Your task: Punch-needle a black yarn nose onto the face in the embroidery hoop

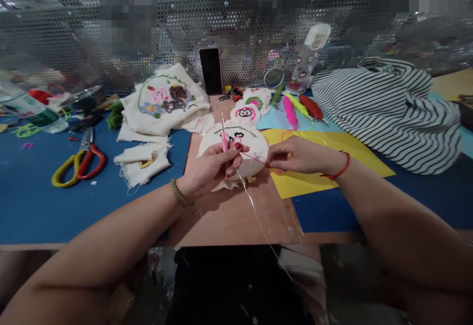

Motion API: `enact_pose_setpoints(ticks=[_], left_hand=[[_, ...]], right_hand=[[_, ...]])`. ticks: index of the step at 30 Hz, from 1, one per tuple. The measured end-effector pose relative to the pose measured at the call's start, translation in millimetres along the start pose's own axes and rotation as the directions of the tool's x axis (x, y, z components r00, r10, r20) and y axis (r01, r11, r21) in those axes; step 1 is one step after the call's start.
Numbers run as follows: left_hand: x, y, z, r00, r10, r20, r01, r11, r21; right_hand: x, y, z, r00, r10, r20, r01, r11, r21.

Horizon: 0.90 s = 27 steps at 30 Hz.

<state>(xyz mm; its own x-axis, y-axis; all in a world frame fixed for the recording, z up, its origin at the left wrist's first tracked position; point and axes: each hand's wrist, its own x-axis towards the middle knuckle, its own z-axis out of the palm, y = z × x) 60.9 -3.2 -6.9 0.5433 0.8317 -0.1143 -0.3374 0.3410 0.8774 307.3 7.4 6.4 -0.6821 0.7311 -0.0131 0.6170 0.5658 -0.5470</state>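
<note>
My left hand point(214, 165) is closed around a punch needle point(224, 141) with a pink handle, its metal tip pointing up and away. A thin pale strand point(254, 209), wire or thread, trails from the fingers down past the table's front edge. With its fingertips, my right hand point(297, 155) pinches pink yarn point(254, 158), which runs taut across to the left fingers. Under both hands lies white cloth in an embroidery hoop point(258, 140), bearing a green arc and dark stitched shapes. My left hand hides part of the hoop.
Scissors point(84, 160) and stitched white cloths point(129, 111) lie to the left. Behind stand a phone point(211, 71) and perforated metal screen point(177, 24). Yarn bundles point(290, 111), yellow paper point(332, 155) and striped fabric point(391, 108) lie right.
</note>
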Motion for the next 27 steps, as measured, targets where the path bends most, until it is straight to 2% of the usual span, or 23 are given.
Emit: enact_pose_setpoints(ticks=[2,3,5,6,7,8,10,12,14,17,19,24,27], left_hand=[[1,0,-2.0,1.0,0.022,-0.005,-0.022,0.998,0.051],[1,-1,-2.7,1.0,0.022,-0.003,-0.022,0.996,0.089],[0,-3,-2.9,1.0,-0.005,0.016,0.002,0.985,0.175],[-1,-4,-2.4,0.999,-0.025,0.035,0.017,0.977,0.212],[-2,-4,-1.6,0.997,-0.048,0.065,0.03,0.969,0.247],[-3,-5,-0.6,0.992,-0.072,0.105,0.04,0.96,0.278],[-5,-5,1.5,0.974,-0.112,0.198,0.042,0.944,0.329],[-7,-4,2.6,0.952,-0.145,0.271,0.034,0.927,0.374],[-7,-3,2.3,0.941,-0.163,0.296,0.035,0.919,0.393],[-6,-2,0.2,0.949,-0.142,0.281,0.034,0.933,0.359],[-4,-2,-1.0,0.958,-0.123,0.26,0.036,0.948,0.315],[-2,-5,-0.3,0.962,-0.147,0.232,0.086,0.963,0.254],[-1,-6,1.2,0.963,-0.178,0.204,0.121,0.957,0.262]], right_hand=[[-2,5,-5,0.999,0.0,0.048,0.003,0.999,-0.048],[-2,6,-7,0.999,-0.024,0.026,0.026,0.997,-0.067],[-3,4,-6,0.986,-0.088,-0.14,0.081,0.995,-0.053],[-2,1,-3,0.965,-0.1,-0.244,0.105,0.994,0.005],[-1,-2,1,0.944,-0.084,-0.32,0.125,0.986,0.108],[0,-6,5,0.936,-0.049,-0.347,0.142,0.959,0.245],[3,-13,15,0.963,-0.01,-0.271,0.155,0.839,0.522],[6,-17,23,0.987,-0.033,-0.155,0.131,0.723,0.679],[9,-16,25,0.997,-0.041,-0.063,0.074,0.693,0.717],[9,-9,19,0.999,-0.013,0.049,-0.026,0.705,0.709],[8,-5,15,0.999,0.02,0.04,-0.042,0.698,0.715],[12,-13,23,0.971,0.174,-0.161,0.013,0.64,0.769],[14,-21,29,0.966,0.187,-0.179,0.025,0.62,0.784]])
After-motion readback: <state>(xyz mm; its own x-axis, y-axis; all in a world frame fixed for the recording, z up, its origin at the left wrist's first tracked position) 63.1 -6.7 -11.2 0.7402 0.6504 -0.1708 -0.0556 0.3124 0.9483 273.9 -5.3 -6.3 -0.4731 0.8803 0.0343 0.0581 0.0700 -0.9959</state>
